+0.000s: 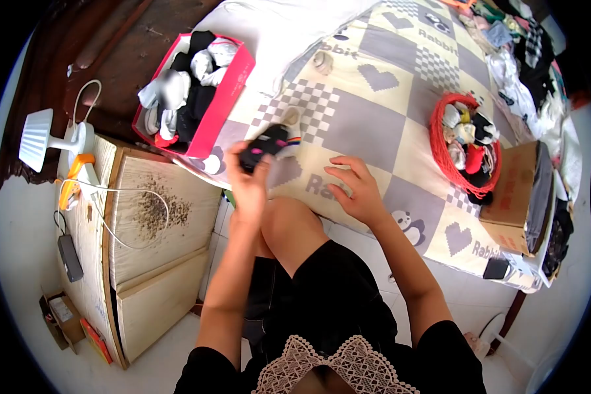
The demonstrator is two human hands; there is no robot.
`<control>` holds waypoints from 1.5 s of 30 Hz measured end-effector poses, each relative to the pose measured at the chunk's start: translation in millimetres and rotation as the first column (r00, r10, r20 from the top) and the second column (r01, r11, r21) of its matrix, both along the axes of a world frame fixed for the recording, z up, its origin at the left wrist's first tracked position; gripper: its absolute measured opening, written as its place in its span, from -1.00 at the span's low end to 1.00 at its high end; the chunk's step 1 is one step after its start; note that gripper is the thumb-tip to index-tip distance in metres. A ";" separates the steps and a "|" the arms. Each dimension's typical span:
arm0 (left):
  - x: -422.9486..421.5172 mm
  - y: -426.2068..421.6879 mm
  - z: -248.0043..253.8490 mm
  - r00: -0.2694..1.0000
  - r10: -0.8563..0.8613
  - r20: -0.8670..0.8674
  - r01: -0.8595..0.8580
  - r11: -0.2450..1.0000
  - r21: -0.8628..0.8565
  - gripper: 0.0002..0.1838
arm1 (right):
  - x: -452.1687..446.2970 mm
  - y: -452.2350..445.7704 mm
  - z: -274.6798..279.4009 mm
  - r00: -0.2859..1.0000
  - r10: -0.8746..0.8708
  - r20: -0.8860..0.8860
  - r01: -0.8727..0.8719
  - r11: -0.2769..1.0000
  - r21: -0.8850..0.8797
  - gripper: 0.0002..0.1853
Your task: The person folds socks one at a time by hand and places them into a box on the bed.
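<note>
My left hand [248,180] grips a dark bundled sock [264,148] with pink marks, above the near edge of the bed [387,92]. Just behind it on the bedspread is a light sock [290,131] with a rainbow stripe, partly hidden by the dark one. My right hand [354,189] hovers over the bedspread with its fingers apart, holding nothing. To the left, a pink box [224,102] contains black, white and grey bundled socks. A red woven basket [440,148] on the right holds more socks of mixed colours.
A wooden cabinet [171,262] stands left of my legs, with a white lamp [39,140] and cables by it. Beside the basket is a cardboard box [509,190]. Clothes [538,98] are piled at the far right. A small beige item [322,62] lies on the bed.
</note>
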State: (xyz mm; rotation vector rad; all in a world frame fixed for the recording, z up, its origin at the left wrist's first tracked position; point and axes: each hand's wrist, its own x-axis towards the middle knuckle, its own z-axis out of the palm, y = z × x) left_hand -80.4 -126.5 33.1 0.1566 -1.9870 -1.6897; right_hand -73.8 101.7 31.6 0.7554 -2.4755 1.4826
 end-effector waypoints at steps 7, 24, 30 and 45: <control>-47.0 -123.7 40.1 0.884 0.404 -0.235 -0.444 0.566 -0.695 -0.36 | -25.7 -25.7 -23.8 0.999 -0.040 -0.024 0.043 0.981 0.187 -0.68; -64.4 -144.8 -20.3 0.911 0.384 -0.148 -0.256 0.246 -0.935 -0.65 | -173.5 -65.3 -76.1 0.996 0.006 -0.091 0.008 0.988 0.154 -0.86; -68.0 -143.9 -25.9 0.909 0.373 -0.187 -0.284 0.225 -0.932 -0.65 | -255.7 -53.1 -83.6 0.909 -0.344 -0.237 0.408 0.854 0.324 -0.70; -67.6 -144.3 -33.5 0.899 0.390 -0.200 -0.297 0.206 -0.932 -0.62 | -323.6 -14.2 -80.8 0.693 -0.502 -0.518 0.677 0.701 0.226 -0.73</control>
